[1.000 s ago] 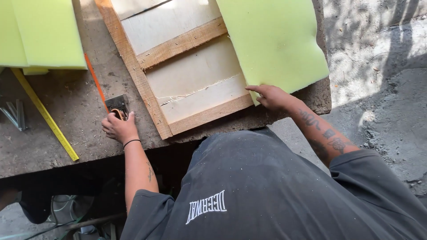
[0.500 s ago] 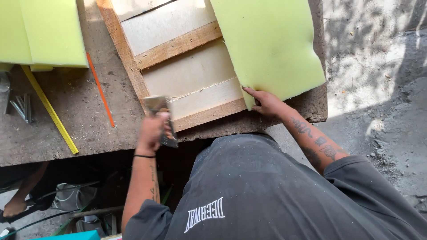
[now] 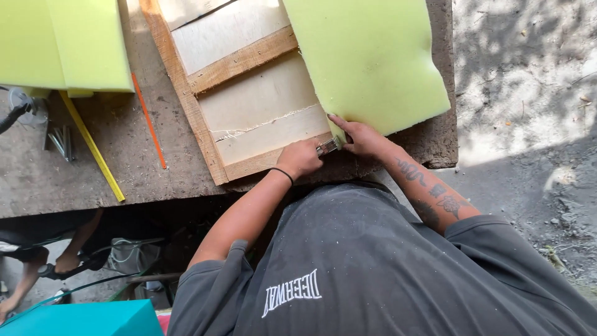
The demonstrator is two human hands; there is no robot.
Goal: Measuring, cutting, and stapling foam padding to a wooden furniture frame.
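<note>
Currently left hand (image 3: 300,158) fisted around a small metal tool (image 3: 328,147) at the wooden frame's (image 3: 186,106) near corner, right hand (image 3: 360,135) flat, pinning the green foam sheet's (image 3: 367,56) edge.

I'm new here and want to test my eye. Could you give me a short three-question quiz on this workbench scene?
1. True or false: the left hand holds a small metal tool.
2. What does the right hand press on: (a) green foam sheet, (b) yellow ruler, (c) orange pencil?
3. What does the foam partly cover?

Key: 1 true; 2 a; 3 the wooden frame.
</note>
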